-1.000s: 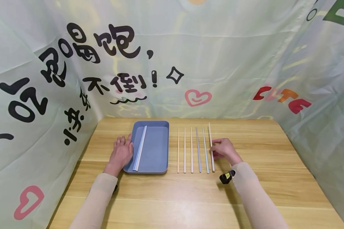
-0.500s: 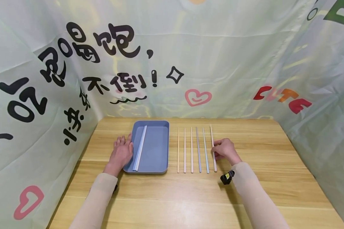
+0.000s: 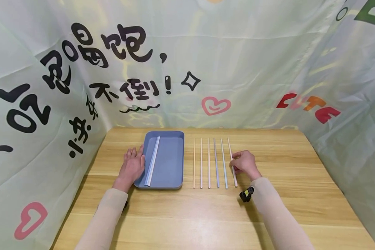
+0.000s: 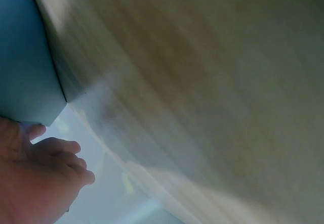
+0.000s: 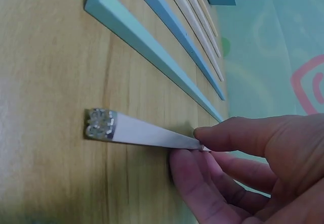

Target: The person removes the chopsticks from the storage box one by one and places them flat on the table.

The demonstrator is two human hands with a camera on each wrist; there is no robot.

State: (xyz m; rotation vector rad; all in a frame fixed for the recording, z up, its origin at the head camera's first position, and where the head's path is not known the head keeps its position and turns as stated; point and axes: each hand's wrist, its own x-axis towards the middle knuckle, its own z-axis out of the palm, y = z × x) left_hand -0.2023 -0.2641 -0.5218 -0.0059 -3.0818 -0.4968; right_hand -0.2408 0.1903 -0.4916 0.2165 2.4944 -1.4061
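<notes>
In the head view, my right hand (image 3: 244,162) pinches a pale chopstick (image 3: 229,145) between thumb and fingers, at the right end of a row of chopsticks. Close up in the right wrist view, this chopstick (image 5: 144,130) is whitish with a glittering silver end; it lies low over the wood, its far part hidden by the fingers. Beside it lie a light blue-green chopstick (image 3: 224,166) and a blue-violet chopstick (image 3: 216,166). My left hand (image 3: 133,167) rests with fairly straight fingers against the left rim of a blue tray (image 3: 170,163), which contains a few whitish-blue chopsticks (image 3: 152,163).
Further left in the row are a pink chopstick (image 3: 209,166), a pale pink chopstick (image 3: 201,166) and a yellowish chopstick (image 3: 194,166), roughly parallel. The wooden table (image 3: 200,218) ends at a printed cloth backdrop (image 3: 253,69) behind and on both sides.
The near end of the pinched chopstick has swung slightly right and its far end has come a little nearer, so it slants more. My left hand, the tray and the other chopsticks stay put.
</notes>
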